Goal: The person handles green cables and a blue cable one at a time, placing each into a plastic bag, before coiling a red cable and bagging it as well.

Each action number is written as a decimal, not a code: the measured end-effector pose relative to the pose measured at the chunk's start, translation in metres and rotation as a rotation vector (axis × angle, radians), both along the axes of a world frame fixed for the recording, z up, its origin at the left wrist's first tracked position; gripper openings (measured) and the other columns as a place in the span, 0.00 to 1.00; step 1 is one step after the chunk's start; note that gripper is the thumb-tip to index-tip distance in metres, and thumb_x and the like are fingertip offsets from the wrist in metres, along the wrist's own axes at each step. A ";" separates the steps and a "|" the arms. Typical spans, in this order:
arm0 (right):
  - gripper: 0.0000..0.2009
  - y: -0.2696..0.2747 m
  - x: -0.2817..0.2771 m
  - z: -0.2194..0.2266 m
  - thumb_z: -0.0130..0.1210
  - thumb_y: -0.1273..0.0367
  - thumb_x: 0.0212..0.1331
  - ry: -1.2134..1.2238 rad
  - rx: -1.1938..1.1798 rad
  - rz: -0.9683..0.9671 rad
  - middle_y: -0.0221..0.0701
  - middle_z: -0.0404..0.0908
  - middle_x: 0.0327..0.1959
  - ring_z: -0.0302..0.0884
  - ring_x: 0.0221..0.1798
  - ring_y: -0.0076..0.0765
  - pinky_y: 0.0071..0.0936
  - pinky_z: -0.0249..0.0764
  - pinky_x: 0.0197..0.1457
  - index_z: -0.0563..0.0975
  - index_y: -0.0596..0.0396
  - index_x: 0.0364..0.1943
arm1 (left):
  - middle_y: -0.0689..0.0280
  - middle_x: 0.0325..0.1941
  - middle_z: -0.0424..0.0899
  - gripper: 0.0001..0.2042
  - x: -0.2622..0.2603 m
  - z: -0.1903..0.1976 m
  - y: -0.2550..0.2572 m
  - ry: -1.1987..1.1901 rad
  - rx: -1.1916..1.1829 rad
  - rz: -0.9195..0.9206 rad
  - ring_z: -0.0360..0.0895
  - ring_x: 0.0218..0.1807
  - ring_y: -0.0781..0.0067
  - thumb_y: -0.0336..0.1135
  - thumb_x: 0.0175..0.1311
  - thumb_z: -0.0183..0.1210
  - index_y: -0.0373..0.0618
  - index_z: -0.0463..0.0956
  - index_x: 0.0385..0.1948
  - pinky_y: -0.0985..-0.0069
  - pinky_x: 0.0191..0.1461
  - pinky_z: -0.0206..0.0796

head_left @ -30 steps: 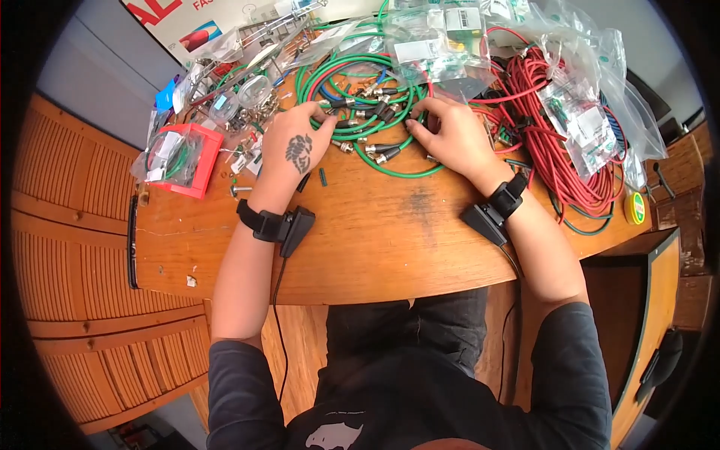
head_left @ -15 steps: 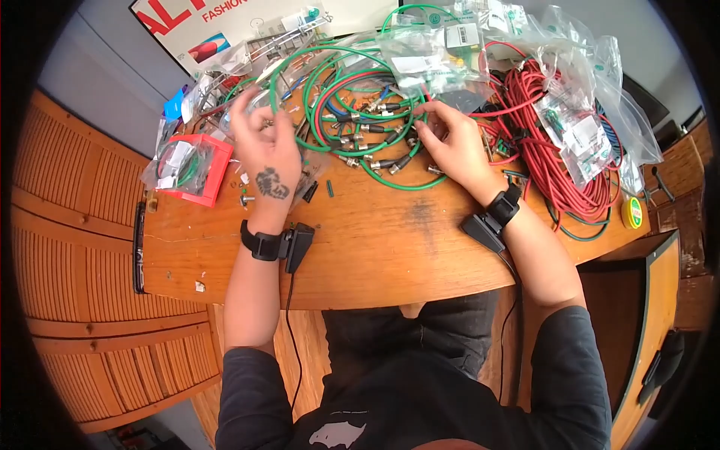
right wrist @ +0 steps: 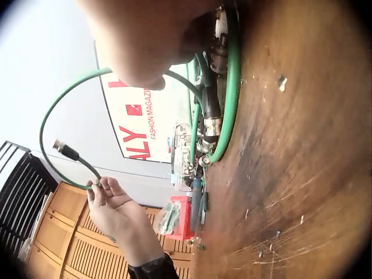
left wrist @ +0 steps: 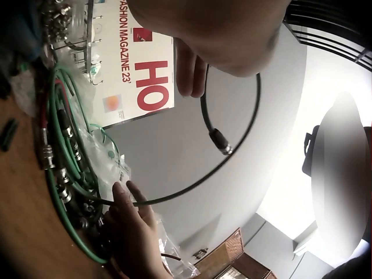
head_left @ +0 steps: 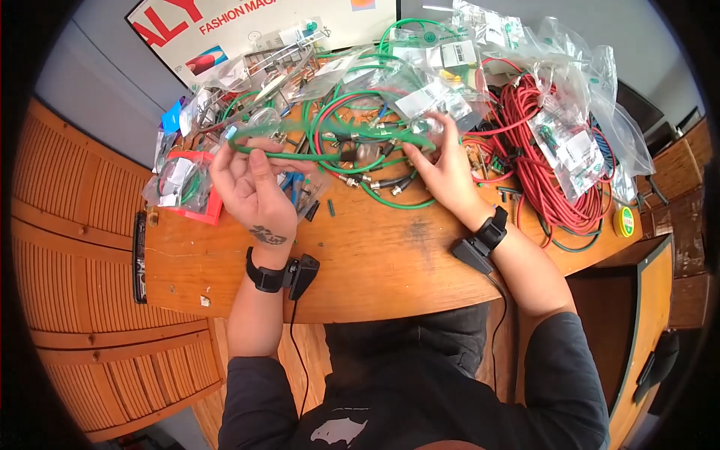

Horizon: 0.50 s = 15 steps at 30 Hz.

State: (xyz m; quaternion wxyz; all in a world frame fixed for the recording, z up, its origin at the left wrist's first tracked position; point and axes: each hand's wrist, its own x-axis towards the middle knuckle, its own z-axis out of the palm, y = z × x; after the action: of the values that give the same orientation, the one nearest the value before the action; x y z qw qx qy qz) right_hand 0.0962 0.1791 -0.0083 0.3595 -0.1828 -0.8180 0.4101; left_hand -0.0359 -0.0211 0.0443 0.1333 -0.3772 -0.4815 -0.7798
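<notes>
My left hand [head_left: 253, 180] pinches a green cable [head_left: 289, 156] between thumb and fingertips, raised above the table. Near that hand, the cable's end with a black-sleeved metal connector [right wrist: 67, 151] sticks out freely. From the left hand the cable bows in a wide arc, blurred in the head view, across to my right hand [head_left: 451, 166]. There it runs between the parted thumb and forefinger, the fingers fairly straight. Beneath lies a coil of green and red cables [head_left: 315, 124] with several metal connectors [head_left: 352, 181], close by the right hand's thumb.
A red cable bundle [head_left: 525, 161] lies to the right under clear plastic bags [head_left: 574, 142]. At the left sits a red bin [head_left: 212, 206] with a bagged cable. Small metal parts and bags crowd the back left. A yellow tin [head_left: 624, 222] stands near the table's right edge.
My left hand has left the coil, moved to the left and turned palm up, drawing out a green cable with it. The right hand has shifted slightly and its fingers have spread.
</notes>
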 end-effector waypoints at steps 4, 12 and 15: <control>0.20 0.002 0.004 0.004 0.51 0.63 0.69 0.010 -0.048 0.062 0.30 0.74 0.19 0.70 0.21 0.25 0.24 0.64 0.25 0.75 0.58 0.17 | 0.52 0.39 0.78 0.14 -0.012 -0.006 -0.003 -0.093 -0.105 0.067 0.77 0.23 0.70 0.26 0.74 0.45 0.34 0.57 0.57 0.74 0.27 0.76; 0.11 -0.002 0.007 0.012 0.45 0.64 0.73 0.308 -0.920 0.423 0.24 0.64 0.18 0.65 0.20 0.24 0.22 0.65 0.26 0.72 0.56 0.48 | 0.54 0.39 0.79 0.10 -0.017 -0.037 0.014 -0.223 -0.355 -0.107 0.80 0.27 0.71 0.28 0.74 0.46 0.36 0.60 0.51 0.78 0.28 0.72; 0.24 -0.016 0.002 0.004 0.50 0.71 0.70 0.243 -0.983 0.544 0.29 0.70 0.19 0.73 0.23 0.30 0.26 0.73 0.33 0.58 0.53 0.67 | 0.48 0.42 0.80 0.05 -0.004 -0.038 0.023 -0.496 -0.220 -0.463 0.85 0.38 0.56 0.27 0.74 0.44 0.41 0.59 0.45 0.72 0.38 0.77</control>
State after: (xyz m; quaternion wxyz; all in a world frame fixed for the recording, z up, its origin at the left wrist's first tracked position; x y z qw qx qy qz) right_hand 0.0985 0.1631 -0.0040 0.2051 -0.0629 -0.5018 0.8380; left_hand -0.0396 0.0019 0.0061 -0.2091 -0.2875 -0.4820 -0.8008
